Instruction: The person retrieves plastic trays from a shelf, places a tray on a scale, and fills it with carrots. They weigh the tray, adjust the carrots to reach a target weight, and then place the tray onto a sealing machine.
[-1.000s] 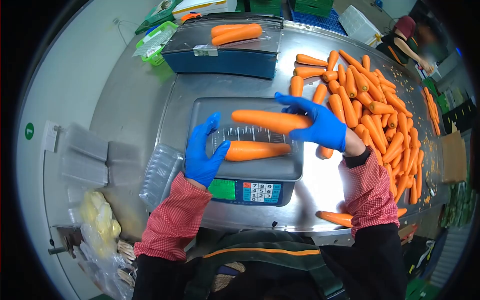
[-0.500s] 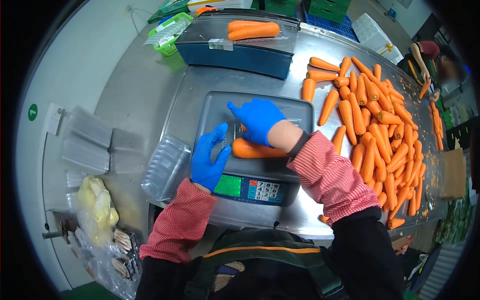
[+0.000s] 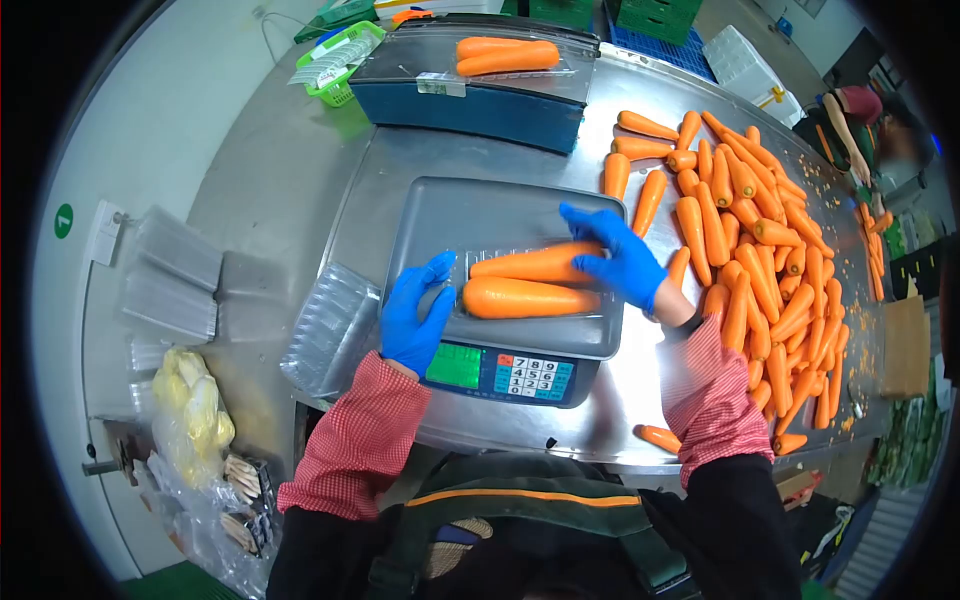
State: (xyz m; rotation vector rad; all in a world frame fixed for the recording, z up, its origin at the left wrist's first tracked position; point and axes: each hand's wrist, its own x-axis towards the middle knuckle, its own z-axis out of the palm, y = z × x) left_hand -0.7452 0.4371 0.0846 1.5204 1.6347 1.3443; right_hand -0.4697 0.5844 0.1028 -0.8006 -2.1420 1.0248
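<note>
Two carrots [image 3: 530, 298] lie side by side in a clear plastic tray [image 3: 470, 326] on the grey pan [image 3: 430, 215] of a scale. My left hand [image 3: 413, 314], in a blue glove, is at the tray's left end with thumb and fingers apart. My right hand [image 3: 622, 254], also gloved in blue, is over the right end of the upper carrot, fingers spread; whether it touches the carrot is hard to tell. The scale's green display [image 3: 455, 366] is lit beside its keypad.
A large carrot pile [image 3: 775, 290] covers the table's right side. Stacked clear trays [image 3: 332, 325] are left of the scale. Behind it stands a dark blue box [image 3: 465, 100] with packed carrots [image 3: 508, 60] on top. Another person's arm [image 3: 846, 135] shows at upper right.
My right hand has moved right, from above the tray's middle to its right end, uncovering the two carrots. My left hand has barely moved. The other person's arm has shifted.
</note>
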